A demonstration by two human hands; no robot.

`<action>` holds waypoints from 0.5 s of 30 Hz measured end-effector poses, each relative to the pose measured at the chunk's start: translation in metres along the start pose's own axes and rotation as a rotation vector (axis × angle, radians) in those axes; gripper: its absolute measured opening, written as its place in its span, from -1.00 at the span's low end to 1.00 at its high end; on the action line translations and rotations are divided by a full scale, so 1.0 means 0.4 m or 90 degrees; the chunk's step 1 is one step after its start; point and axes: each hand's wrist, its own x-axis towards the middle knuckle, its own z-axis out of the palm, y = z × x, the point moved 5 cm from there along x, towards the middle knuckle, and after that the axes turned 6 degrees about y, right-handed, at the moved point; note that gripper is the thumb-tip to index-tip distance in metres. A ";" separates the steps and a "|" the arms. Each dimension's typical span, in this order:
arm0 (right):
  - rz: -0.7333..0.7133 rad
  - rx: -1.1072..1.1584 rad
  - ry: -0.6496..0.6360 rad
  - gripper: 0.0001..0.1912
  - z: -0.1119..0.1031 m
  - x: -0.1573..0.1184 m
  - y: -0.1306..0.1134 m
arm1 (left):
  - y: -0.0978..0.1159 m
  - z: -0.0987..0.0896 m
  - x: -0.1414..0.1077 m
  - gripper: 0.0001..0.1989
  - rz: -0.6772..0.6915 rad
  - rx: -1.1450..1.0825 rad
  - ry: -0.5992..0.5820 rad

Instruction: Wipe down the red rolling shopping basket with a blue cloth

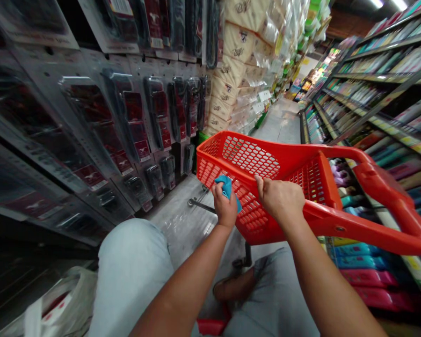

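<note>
A red plastic shopping cart (263, 145) with a perforated basket stands sideways before my knees. My left hand (226, 203) is closed around a crumpled blue cloth (225, 185), at the basket's near side wall; whether the cloth presses on the plastic I cannot tell for sure. Farther right, my right hand (284, 199) grips the cart's near top rim, fingers wrapped over it and thumb lying along the edge. The push handle of the cart rises at the right. No goods show in the visible part of the basket.
Packaged goods (133, 121) in clear plastic hang on the left rack. Beyond them cream-coloured packs (226, 84) are stacked high. Shelves of folded or wrapped goods (379, 65) line the right side. A plastic bag (66, 299) lies at lower left. The grey floor (182, 224) shows under the cart.
</note>
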 end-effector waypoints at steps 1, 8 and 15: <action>-0.006 -0.002 0.007 -0.31 0.002 -0.001 0.000 | 0.001 -0.002 0.001 -0.63 0.004 -0.004 -0.010; -0.017 -0.004 0.052 -0.32 0.008 -0.010 0.012 | -0.021 -0.031 -0.113 -0.61 -0.073 0.010 -0.054; -0.029 0.010 0.087 -0.32 0.009 -0.020 0.026 | 0.054 0.015 -0.290 -0.59 -0.053 -0.028 -0.253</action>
